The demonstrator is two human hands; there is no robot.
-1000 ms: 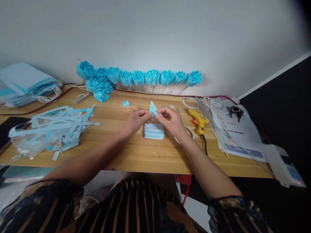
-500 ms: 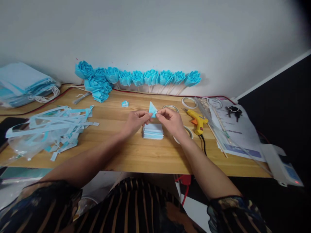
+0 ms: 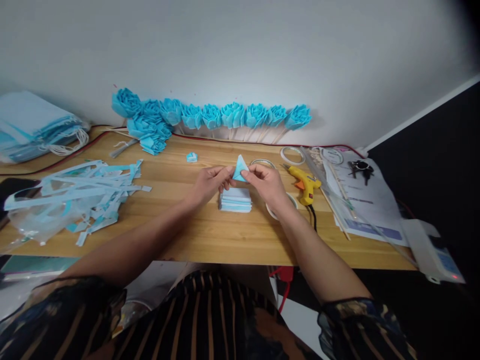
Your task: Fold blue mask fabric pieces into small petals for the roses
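Observation:
A light-blue piece of mask fabric (image 3: 240, 168), folded to a triangle with its point up, is held in the air over the table. My right hand (image 3: 268, 183) pinches its lower right corner between thumb and finger. At its left edge the fingertips of my left hand (image 3: 212, 183) are closed, with part of the fabric hidden behind them. Just below my hands lies a neat stack of white and blue fabric pieces (image 3: 235, 201). A small folded blue piece (image 3: 192, 157) rests on the table further left.
Blue fabric roses (image 3: 233, 116) on sticks lean along the wall. Fabric scraps (image 3: 93, 187) and a stack of masks (image 3: 35, 125) are at left. A yellow glue gun (image 3: 305, 185), tape roll (image 3: 292, 155), keys (image 3: 360, 169) and papers (image 3: 369, 200) lie at right on the wooden table (image 3: 221, 245).
The folded fabric has shifted slightly right and turned, so its flat face shows wider. My right thumb now lies over its lower right corner. The whole view has tilted a little.

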